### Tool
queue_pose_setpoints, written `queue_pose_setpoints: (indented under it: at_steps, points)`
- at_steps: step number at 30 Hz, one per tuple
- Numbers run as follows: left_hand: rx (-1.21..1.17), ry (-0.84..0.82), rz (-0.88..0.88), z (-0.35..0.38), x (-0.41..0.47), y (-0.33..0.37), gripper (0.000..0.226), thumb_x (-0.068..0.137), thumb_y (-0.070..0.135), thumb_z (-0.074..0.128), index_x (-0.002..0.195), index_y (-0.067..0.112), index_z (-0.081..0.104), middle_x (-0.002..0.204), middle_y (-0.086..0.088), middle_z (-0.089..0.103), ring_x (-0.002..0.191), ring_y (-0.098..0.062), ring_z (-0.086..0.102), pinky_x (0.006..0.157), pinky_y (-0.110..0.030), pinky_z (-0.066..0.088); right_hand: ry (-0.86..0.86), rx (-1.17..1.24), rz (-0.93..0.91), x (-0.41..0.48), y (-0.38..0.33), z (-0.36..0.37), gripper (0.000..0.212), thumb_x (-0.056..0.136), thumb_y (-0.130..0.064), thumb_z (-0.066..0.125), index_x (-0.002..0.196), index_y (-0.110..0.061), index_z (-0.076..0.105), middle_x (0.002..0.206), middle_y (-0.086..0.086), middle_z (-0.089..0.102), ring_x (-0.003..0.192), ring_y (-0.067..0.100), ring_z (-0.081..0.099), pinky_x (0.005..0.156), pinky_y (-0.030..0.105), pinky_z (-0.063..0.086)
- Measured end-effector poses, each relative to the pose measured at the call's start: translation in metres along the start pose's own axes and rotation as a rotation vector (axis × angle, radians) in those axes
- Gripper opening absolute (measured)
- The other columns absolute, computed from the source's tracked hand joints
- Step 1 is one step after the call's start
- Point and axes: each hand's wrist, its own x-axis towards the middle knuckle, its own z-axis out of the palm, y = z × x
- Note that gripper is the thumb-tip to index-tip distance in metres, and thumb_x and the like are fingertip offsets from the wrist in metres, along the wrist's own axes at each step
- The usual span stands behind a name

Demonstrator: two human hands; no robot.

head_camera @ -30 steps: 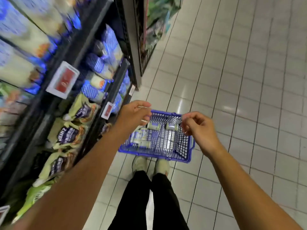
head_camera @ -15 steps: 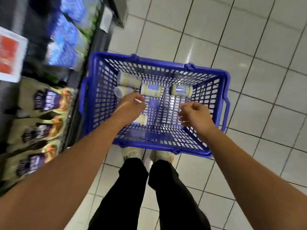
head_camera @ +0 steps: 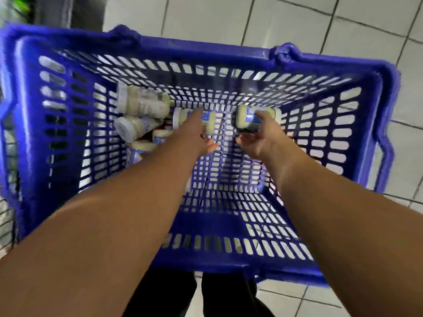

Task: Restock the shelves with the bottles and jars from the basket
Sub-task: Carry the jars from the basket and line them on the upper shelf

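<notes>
Blue basket (head_camera: 206,48) holds pale jars (head_camera: 142,104). Our arms stretch down inside: left hand (head_camera: 192,136) lays straight fingers on the middle jar (head_camera: 209,123), right hand (head_camera: 261,138) curls fingers round the right jar (head_camera: 246,115); their labels blur beyond reading.

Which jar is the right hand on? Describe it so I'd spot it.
Look inside the blue basket. The other jars lie toward its left and middle; this jar lies on its side farthest right, apart from them, with the right hand curled over it.
</notes>
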Motion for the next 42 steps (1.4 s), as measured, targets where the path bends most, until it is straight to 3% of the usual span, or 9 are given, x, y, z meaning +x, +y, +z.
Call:
queue_pose_setpoints:
  at_steps: [6, 12, 17, 22, 27, 31, 36, 39, 42]
  points:
    - [-0.05, 0.076, 0.091, 0.014, 0.012, 0.007, 0.026, 0.091, 0.036, 0.067, 0.087, 0.015, 0.051, 0.092, -0.007, 0.059, 0.077, -0.022, 0.056, 0.068, -0.042, 0.052, -0.018, 0.083, 0.002, 0.027, -0.005, 0.01, 0.028, 0.095, -0.043, 0.058, 0.088, -0.016, 0.061, 0.079, 0.002, 0.066, 0.072, 0.016, 0.063, 0.07, 0.031, 0.053]
    - [0.125, -0.009, 0.194, -0.003, 0.007, -0.007, 0.042, 0.089, 0.032, 0.068, 0.125, 0.015, 0.055, 0.124, -0.012, 0.062, 0.104, -0.024, 0.065, 0.083, -0.045, 0.059, -0.067, 0.019, -0.072, 0.018, 0.016, -0.013, 0.044, 0.09, -0.031, 0.06, 0.13, -0.013, 0.061, 0.112, 0.008, 0.07, 0.088, 0.022, 0.064, 0.067, 0.029, 0.049]
    - [0.237, -0.197, 0.233, -0.027, -0.03, -0.022, 0.023, 0.09, 0.019, 0.064, 0.11, 0.008, 0.059, 0.104, -0.015, 0.071, 0.08, -0.022, 0.073, 0.073, -0.039, 0.061, -0.128, -0.107, -0.186, -0.031, 0.029, -0.044, 0.029, 0.089, -0.024, 0.066, 0.116, -0.012, 0.064, 0.096, 0.007, 0.074, 0.076, 0.017, 0.072, 0.073, 0.035, 0.06]
    - [0.456, -0.342, 0.27, -0.042, -0.091, -0.027, 0.016, 0.091, 0.014, 0.058, 0.104, 0.007, 0.063, 0.092, -0.009, 0.077, 0.082, -0.023, 0.074, 0.078, -0.043, 0.061, -0.231, -0.217, -0.317, -0.099, 0.036, -0.065, 0.031, 0.087, -0.019, 0.065, 0.116, -0.008, 0.062, 0.107, 0.014, 0.075, 0.099, 0.032, 0.073, 0.079, 0.042, 0.061]
    - [0.515, -0.474, 0.255, -0.053, -0.175, -0.028, 0.056, 0.064, 0.031, 0.072, 0.114, 0.007, 0.061, 0.099, -0.009, 0.075, 0.084, -0.027, 0.073, 0.079, -0.049, 0.06, -0.302, -0.249, -0.385, -0.179, 0.028, -0.075, 0.033, 0.075, -0.023, 0.064, 0.106, -0.012, 0.069, 0.103, 0.009, 0.076, 0.095, 0.027, 0.073, 0.087, 0.046, 0.059]
    - [0.538, -0.533, 0.342, -0.055, -0.25, -0.033, 0.038, 0.065, 0.036, 0.081, 0.099, 0.022, 0.073, 0.098, -0.007, 0.074, 0.081, -0.023, 0.073, 0.073, -0.044, 0.061, -0.32, -0.238, -0.421, -0.246, 0.02, -0.08, 0.016, 0.073, -0.027, 0.062, 0.083, -0.021, 0.073, 0.082, 0.002, 0.073, 0.075, 0.019, 0.067, 0.074, 0.04, 0.051]
    - [0.505, -0.489, 0.445, -0.064, -0.346, -0.037, 0.042, 0.072, 0.029, 0.073, 0.112, 0.019, 0.067, 0.115, -0.014, 0.072, 0.101, -0.037, 0.068, 0.09, -0.05, 0.056, -0.421, -0.179, -0.44, -0.339, 0.012, -0.084, 0.027, 0.074, -0.022, 0.059, 0.099, -0.012, 0.066, 0.085, 0.005, 0.073, 0.075, 0.017, 0.07, 0.063, 0.03, 0.055]
    - [0.533, -0.511, 0.534, -0.075, -0.4, -0.038, 0.023, 0.077, 0.023, 0.07, 0.1, 0.023, 0.069, 0.094, 0.005, 0.076, 0.086, -0.012, 0.071, 0.072, -0.027, 0.057, -0.475, -0.216, -0.466, -0.396, 0.011, -0.086, 0.042, 0.081, -0.023, 0.059, 0.121, -0.01, 0.06, 0.101, 0.009, 0.075, 0.083, 0.019, 0.072, 0.062, 0.027, 0.055]
    - [0.484, -0.52, 0.571, -0.085, -0.451, -0.039, 0.016, 0.079, 0.024, 0.07, 0.091, 0.029, 0.078, 0.094, 0.003, 0.077, 0.087, -0.017, 0.071, 0.074, -0.03, 0.054, -0.463, -0.244, -0.529, -0.452, 0.011, -0.085, 0.042, 0.087, -0.023, 0.059, 0.128, -0.012, 0.058, 0.107, 0.011, 0.073, 0.088, 0.023, 0.071, 0.069, 0.034, 0.055]
